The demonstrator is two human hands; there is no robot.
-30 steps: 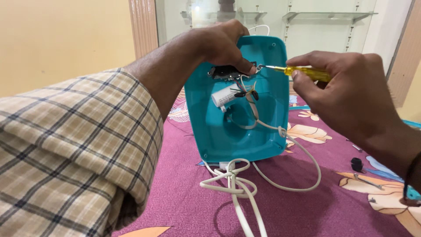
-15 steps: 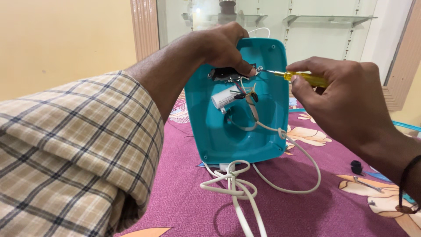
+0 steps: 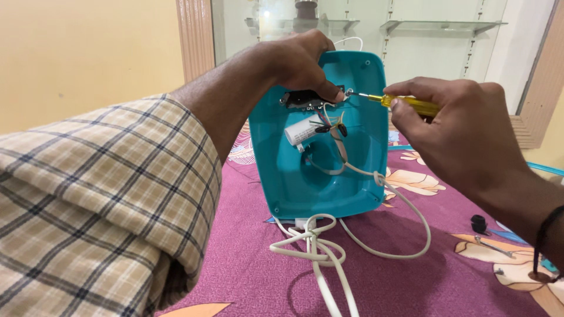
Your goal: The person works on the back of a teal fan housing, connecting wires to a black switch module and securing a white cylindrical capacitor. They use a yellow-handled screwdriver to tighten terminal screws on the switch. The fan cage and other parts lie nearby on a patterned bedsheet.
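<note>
Standing upright on the purple cloth [image 3: 411, 276], the blue cover [image 3: 329, 176] sits between both hands. The left hand [image 3: 302, 61] grips its top. The right hand [image 3: 464, 129] pinches a yellow screwdriver [image 3: 405, 104], tip touching a screw [image 3: 349, 92].

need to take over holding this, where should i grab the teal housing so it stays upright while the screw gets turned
Grip the teal housing at its top edge from the left, as the left hand does, thumb by the black part. It stands upright on its bottom edge, and the right hand brings the yellow screwdriver in from the right, so that side should stay free.
</note>
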